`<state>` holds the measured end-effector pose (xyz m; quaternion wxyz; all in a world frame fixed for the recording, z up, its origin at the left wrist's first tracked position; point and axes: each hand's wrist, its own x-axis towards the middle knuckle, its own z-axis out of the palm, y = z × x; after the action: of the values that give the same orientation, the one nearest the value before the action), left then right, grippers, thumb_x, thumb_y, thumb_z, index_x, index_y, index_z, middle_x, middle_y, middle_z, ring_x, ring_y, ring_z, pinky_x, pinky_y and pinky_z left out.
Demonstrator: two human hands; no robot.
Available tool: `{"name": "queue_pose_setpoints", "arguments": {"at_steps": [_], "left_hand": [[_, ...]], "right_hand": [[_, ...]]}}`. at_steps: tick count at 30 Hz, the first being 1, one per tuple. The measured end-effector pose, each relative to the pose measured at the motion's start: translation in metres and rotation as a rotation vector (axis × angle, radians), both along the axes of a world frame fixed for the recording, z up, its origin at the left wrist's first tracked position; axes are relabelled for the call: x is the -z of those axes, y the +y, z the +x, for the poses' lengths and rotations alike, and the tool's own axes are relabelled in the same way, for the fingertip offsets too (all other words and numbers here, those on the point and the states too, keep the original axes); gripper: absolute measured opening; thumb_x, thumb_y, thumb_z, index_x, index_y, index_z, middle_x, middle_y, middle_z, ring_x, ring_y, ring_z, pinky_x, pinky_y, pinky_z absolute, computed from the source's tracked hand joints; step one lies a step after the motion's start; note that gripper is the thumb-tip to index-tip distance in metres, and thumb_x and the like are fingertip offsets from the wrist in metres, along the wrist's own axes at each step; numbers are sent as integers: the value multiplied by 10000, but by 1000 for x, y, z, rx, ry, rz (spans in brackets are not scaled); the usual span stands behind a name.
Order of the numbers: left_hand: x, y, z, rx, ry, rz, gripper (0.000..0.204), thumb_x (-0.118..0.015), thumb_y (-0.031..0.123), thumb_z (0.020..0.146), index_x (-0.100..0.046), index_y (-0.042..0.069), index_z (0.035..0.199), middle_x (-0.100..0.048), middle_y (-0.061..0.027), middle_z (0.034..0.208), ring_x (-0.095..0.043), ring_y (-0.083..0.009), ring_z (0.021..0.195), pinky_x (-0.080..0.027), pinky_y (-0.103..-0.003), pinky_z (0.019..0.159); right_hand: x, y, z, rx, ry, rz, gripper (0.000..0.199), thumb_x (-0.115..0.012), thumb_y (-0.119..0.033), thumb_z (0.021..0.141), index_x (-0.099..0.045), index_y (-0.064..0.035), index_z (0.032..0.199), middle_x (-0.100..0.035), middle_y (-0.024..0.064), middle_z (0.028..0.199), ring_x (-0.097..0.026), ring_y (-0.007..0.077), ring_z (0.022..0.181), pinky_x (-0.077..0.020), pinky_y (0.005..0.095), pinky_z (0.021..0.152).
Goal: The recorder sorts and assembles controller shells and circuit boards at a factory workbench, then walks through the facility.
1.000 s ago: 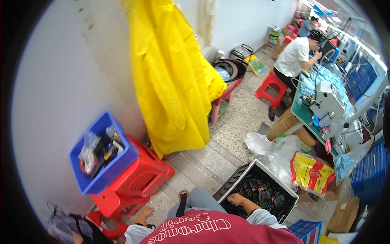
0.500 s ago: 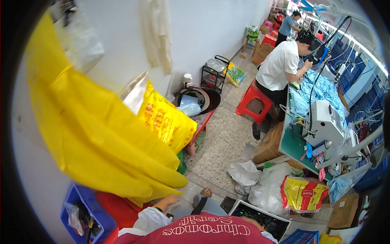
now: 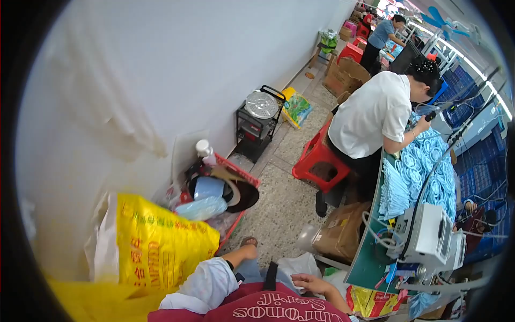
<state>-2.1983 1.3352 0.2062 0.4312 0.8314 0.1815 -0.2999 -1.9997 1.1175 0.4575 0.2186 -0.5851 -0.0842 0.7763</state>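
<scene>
My right hand (image 3: 311, 283) is held over my lap with its fingers stretched and apart, holding nothing. In front of me my left hand (image 3: 241, 254) reaches past a black wristband; its fingers are too unclear to read. Beside that hand stands a yellow printed sack (image 3: 169, 244) with a white sack behind it. Below it, at the lower left, lies a plain yellow sheet or bag (image 3: 107, 303), partly cut off by the picture's rim. Beyond the sack a red basket (image 3: 230, 233) holds a dark round tub and a pale blue wrapped bundle (image 3: 203, 208).
A black rack (image 3: 260, 121) stands by the wall. At right, a seated person in white works on a red stool (image 3: 314, 163) at a green table (image 3: 359, 268) heaped with blue cords (image 3: 424, 161). A cardboard box (image 3: 343, 231) sits beneath. Another person stands farther back.
The large yellow sheet, spread high across the left side before, is now low at the lower left. My right hand has come into sight. The view has shifted.
</scene>
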Motion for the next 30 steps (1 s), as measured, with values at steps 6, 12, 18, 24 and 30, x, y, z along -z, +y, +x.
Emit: {"name": "queue_pose_setpoints", "arguments": {"at_steps": [6,12,18,24,30], "left_hand": [[-30,70,175,193,137,-148,384,-469,307,767,-647,-30,818,-606,-232,900,-586,-352,865,-443,-414,785],[-8,142,300,53,53,-111,317,-488,273,746,-643,3,802,-608,-207,855,-587,-355,807,-449,-429,735],[9,253,358,-148,257,67,337,-454,252,773,-643,-17,847,-595,-240,922,-578,-366,893,-442,-426,793],[30,348,442,-189,300,71,329,-482,249,753,-638,-24,847,-597,-240,903,-581,-367,873,-444,-426,780],[44,447,580,-85,160,42,290,-484,230,751,-642,-1,826,-600,-232,857,-580,-369,826,-445,-425,768]], "right_hand": [[-7,68,105,-22,-32,-15,511,-518,-353,866,-404,-80,1282,-487,69,1221,-453,159,1083,-384,300,878],[21,150,245,-102,-88,20,526,-522,-348,869,-399,-36,1274,-520,57,1152,-476,121,1014,-393,232,837],[39,250,363,-215,-140,192,523,-524,-353,859,-412,-44,1266,-493,151,1215,-487,203,1080,-387,289,893],[52,345,469,-135,-170,310,448,-521,-322,865,-454,-75,1233,-585,132,1066,-566,200,929,-442,297,808],[62,451,579,204,-523,428,357,-559,-181,831,-504,-60,1162,-535,165,1116,-543,244,967,-449,326,771]]}}
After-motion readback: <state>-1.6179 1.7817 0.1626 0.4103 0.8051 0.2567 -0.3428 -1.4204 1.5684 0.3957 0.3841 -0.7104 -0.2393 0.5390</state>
